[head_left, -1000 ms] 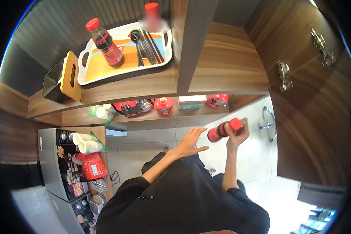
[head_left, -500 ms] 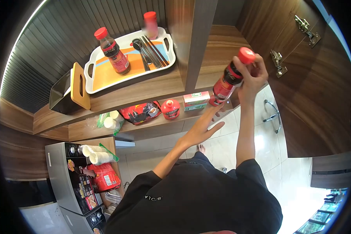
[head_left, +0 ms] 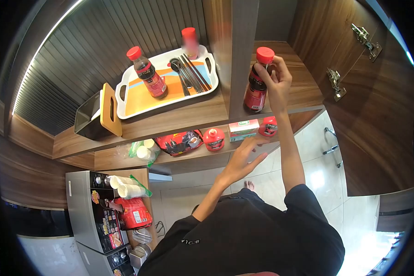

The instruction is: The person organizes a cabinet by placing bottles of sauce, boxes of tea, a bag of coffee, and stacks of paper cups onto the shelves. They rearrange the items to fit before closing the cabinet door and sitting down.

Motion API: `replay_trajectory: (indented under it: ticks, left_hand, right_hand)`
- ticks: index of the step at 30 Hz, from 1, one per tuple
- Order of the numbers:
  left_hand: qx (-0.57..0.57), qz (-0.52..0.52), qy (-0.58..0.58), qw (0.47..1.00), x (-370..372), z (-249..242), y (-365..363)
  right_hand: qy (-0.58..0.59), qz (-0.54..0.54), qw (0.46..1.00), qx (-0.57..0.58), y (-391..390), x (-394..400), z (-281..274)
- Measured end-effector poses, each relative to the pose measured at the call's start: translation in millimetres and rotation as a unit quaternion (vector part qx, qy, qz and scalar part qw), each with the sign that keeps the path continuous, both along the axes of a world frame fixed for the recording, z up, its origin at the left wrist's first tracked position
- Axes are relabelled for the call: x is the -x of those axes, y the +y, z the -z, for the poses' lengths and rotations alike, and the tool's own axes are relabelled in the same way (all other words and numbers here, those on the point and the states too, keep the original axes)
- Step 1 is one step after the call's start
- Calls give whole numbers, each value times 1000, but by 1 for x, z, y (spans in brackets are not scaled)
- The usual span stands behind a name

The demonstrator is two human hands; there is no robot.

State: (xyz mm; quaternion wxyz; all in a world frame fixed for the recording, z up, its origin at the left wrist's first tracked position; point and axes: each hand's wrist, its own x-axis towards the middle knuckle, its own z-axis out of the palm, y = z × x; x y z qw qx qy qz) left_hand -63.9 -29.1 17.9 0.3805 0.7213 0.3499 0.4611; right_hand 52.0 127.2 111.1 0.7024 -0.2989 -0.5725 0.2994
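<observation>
My right hand (head_left: 278,80) is closed round the upper part of a dark bottle (head_left: 255,98) with a red cap and red label. The bottle stands nearly upright at the front of the right-hand cabinet shelf (head_left: 290,69), just beside the vertical divider. Lower down, my left hand (head_left: 240,164) is empty with its fingers apart, in front of the lower shelf near a green and red box (head_left: 243,130). A similar bottle (head_left: 151,79) stands on a white tray (head_left: 122,110) on the left shelf.
Chopsticks (head_left: 198,72), a spoon (head_left: 175,65) and a red-capped container (head_left: 189,41) are on the tray. Red jugs (head_left: 214,139) and a red bag (head_left: 178,142) line the lower shelf. An open cabinet door (head_left: 377,115) stands at the right.
My right hand has carried the bottle leftward onto the cabinet shelf and turned it more upright. My left hand stays low, its fingers now away from the bottle. The view has shifted slightly.
</observation>
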Motion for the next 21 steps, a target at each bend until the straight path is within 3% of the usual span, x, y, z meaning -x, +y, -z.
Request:
replay_trajectory:
  ticks: [5, 8, 12, 21]
  left_hand:
    - [21, 12, 2, 1000, -1, 2, 6]
    - [19, -2, -8, 1000, -5, -1, 11]
    - [-27, -8, 41, 999, -13, -6, 15]
    - [23, 58, 61, 996, -28, -5, 12]
  right_hand:
    - [-230, 60, 971, -3, -26, -21, 40]
    - [-239, -36, 970, 39, -26, -30, 56]
    - [-450, -1, 878, 160, -19, -35, 14]
    - [-359, -21, 929, 85, 114, -1, 68]
